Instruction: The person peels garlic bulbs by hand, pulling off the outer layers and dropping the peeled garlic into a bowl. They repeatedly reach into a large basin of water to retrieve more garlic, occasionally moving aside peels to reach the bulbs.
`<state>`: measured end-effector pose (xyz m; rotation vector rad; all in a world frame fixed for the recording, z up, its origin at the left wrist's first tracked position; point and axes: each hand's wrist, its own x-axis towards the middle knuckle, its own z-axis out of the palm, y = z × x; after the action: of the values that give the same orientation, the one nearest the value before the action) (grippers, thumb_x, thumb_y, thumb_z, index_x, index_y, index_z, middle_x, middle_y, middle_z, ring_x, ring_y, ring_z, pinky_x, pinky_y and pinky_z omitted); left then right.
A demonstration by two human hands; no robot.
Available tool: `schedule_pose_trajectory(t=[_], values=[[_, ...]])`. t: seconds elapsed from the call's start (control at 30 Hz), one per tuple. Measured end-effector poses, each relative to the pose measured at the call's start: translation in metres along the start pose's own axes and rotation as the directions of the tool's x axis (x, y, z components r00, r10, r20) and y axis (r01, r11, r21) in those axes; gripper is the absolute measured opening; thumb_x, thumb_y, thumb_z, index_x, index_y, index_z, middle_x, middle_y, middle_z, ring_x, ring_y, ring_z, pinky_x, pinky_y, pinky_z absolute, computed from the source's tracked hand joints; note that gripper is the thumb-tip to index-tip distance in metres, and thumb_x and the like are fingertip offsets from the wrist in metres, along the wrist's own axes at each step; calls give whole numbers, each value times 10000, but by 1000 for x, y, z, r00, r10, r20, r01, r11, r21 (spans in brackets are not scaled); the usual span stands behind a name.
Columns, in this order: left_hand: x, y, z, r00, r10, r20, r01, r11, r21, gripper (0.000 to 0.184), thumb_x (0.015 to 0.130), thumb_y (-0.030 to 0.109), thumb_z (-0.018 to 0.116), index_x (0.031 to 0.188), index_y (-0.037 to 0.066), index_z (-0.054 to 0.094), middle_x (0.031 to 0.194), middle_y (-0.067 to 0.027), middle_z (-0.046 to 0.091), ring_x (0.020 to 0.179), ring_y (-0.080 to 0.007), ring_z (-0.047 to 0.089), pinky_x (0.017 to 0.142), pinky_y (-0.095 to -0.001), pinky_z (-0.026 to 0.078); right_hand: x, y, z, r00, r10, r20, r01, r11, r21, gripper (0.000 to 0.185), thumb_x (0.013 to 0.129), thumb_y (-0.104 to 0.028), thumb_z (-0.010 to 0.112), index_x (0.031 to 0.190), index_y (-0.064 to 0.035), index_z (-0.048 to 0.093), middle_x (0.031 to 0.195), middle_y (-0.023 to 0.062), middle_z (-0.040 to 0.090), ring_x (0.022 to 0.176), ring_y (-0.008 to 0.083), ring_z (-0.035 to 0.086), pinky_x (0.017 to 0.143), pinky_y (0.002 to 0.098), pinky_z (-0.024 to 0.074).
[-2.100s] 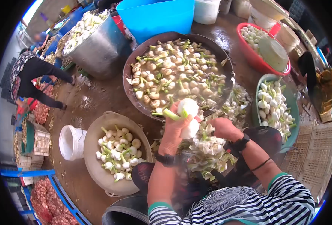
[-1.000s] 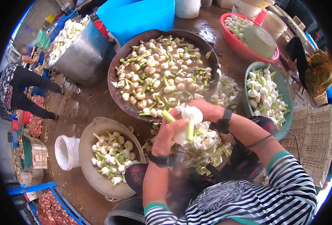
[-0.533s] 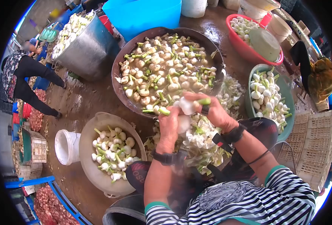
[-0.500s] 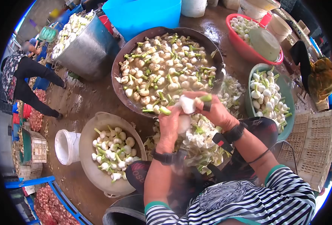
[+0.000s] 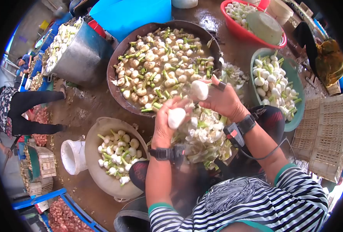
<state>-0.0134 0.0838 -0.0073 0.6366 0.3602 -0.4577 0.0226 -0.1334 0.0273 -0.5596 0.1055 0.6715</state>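
My left hand (image 5: 164,123) is palm up, its fingers curled around a white garlic bulb (image 5: 176,118). Another white garlic bulb (image 5: 199,90) is in my right hand (image 5: 226,101), at the fingertips. A dark band or small tool, not clear which, shows at a finger of that hand. Both hands are close together over a heap of pale garlic peelings (image 5: 208,141). Just beyond them stands a wide brown basin (image 5: 114,63) of murky water, full of garlic bulbs with green stems.
Peeled garlic lies in a beige tub (image 5: 96,170) at left and a green tub (image 5: 300,110) at right. Around stand a white bucket (image 5: 74,156), a metal pot (image 5: 84,54), a blue tub (image 5: 132,17), a red basin (image 5: 233,33) and wicker baskets (image 5: 318,131). Another person (image 5: 14,110) stands at far left.
My hands have moved apart; they were together on a stemmed bulb, with another bulb below. Now each holds one bulb. The view has shifted slightly, and the person at left has changed posture.
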Motion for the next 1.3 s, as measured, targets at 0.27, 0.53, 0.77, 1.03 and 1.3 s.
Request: schedule_pose_trajectory(t=[0.27, 0.53, 0.77, 1.03, 1.3], values=[[19, -11, 51, 998, 56, -10, -56, 931, -362, 372, 813, 185, 494, 1108, -42, 511, 1154, -221, 547, 1061, -368, 550, 893, -510, 475, -28, -5, 1, 988, -145, -59, 132, 974, -182, 403, 939, -357, 442, 1192, -49, 502, 1118, 93, 586, 938, 217, 597, 747, 363, 530], [107, -98, 211, 903, -57, 425, 4, 992, 124, 365, 866, 408, 525, 1084, 116, 540, 1009, -64, 606, 871, -193, 610, 648, -298, 508, -110, -145, -64, 780, -590, -208, 376, 708, -597, 352, 899, -244, 487, 1201, -66, 515, 1078, 82, 584, 993, 217, 567, 806, 386, 511], [95, -114, 231, 856, -240, 457, 201, 971, 133, 407, 898, 325, 506, 1197, 51, 473, 1166, -133, 564, 1079, -237, 537, 880, -397, 429, -211, -236, -281, 480, -722, -498, 43, 586, -809, 318, 892, -285, 461, 1075, -43, 556, 985, 95, 603, 891, 242, 600, 759, 402, 509], [10, 5, 58, 976, 120, -181, -26, 892, 452, 275, 910, 225, 494, 1092, 23, 532, 984, -140, 640, 891, -206, 627, 747, -313, 493, -48, -215, -179, 505, -755, -419, -144, 404, -903, 275, 816, -259, 579, 991, -60, 650, 876, 30, 592, 814, 125, 529, 675, 298, 433], [27, 11, 29, 976, 130, -174, -58, 928, 367, 210, 909, 130, 502, 1076, 9, 539, 935, -104, 636, 850, -181, 613, 738, -294, 485, 251, -65, -24, 919, 62, 390, 370, -481, -794, 456, 640, 63, 529, 1083, -28, 590, 1050, 120, 616, 1003, 265, 573, 836, 335, 481]])
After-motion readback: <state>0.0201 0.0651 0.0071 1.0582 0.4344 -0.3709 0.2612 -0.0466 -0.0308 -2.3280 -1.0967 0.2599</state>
